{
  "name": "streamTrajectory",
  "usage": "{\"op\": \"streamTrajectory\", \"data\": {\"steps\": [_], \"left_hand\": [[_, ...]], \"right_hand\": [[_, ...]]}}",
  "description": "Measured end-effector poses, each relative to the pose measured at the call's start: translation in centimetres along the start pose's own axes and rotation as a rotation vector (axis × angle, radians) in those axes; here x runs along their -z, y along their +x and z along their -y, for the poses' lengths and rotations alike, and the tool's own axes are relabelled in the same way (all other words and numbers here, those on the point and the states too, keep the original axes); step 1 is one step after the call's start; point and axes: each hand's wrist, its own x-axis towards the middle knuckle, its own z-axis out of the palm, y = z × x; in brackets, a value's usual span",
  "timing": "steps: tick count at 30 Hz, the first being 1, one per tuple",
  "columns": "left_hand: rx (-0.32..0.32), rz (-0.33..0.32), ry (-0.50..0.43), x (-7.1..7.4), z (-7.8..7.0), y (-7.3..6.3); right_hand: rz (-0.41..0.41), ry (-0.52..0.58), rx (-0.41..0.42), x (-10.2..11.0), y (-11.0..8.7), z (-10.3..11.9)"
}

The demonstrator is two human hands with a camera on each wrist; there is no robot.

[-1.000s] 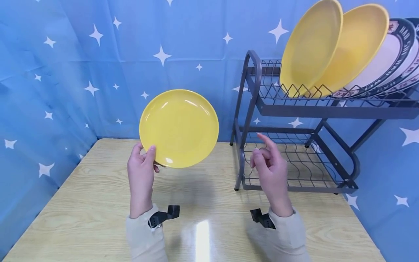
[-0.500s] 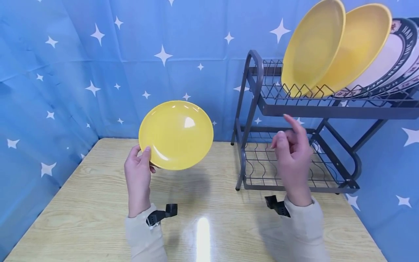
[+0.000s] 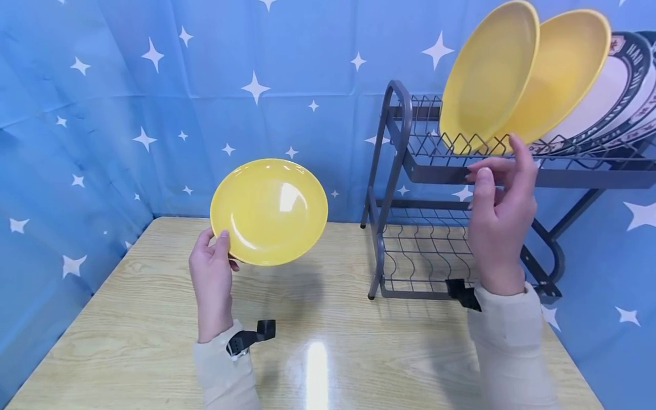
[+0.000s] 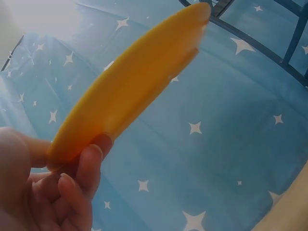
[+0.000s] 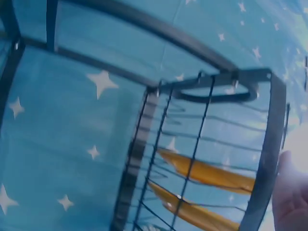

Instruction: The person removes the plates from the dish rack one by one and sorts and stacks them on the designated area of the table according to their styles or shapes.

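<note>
A round yellow plate is held up over the table, its glossy upper face tilted toward me. My left hand grips it at the lower left rim, thumb on top. The left wrist view shows this plate edge-on, with the fingers curled beneath. In front of the rack's upper tier, my right hand is raised with loosely bent fingers and nothing in its grasp. Its fingertips overlap the tier's front rail, just below two yellow plates standing there. Seen from below in the right wrist view, the plates show through the wires.
The grey two-tier dish rack stands on the right of the wooden table. White plates with dark patterned rims lean beside the yellow ones. A blue star-printed curtain hangs behind and at both sides.
My right hand has moved right and up, from beside the lower tier to the upper tier's front rail. The plate in my left hand has tipped flatter and shifted slightly left and down.
</note>
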Motion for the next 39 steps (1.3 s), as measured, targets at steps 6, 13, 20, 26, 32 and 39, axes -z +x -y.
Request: {"op": "streamTrajectory", "data": {"steps": [6, 13, 20, 26, 32, 39], "left_hand": [[0.012, -0.029, -0.037, 0.2, 0.0, 0.1], [0.018, -0.078, -0.084, 0.5, 1.0, 0.6], [0.056, -0.090, -0.131, 0.8, 1.9, 1.2], [0.100, -0.108, -0.151, 1.1, 2.9, 1.8], [0.116, -0.129, -0.166, 0.9, 4.6, 2.5], [0.166, -0.160, -0.163, 0.9, 7.9, 2.9]], "right_hand": [[0.047, -0.146, 0.047, 0.4, 2.2, -0.4], [0.136, -0.343, 0.098, 0.0, 4.1, 0.2], [0.155, -0.453, 0.125, -0.6, 5.1, 0.3], [0.125, -0.462, 0.030, -0.7, 5.6, 0.3], [0.033, -0.377, -0.027, -0.8, 5.8, 0.0], [-0.024, -0.341, -0.037, -0.7, 6.1, -0.2]]}}
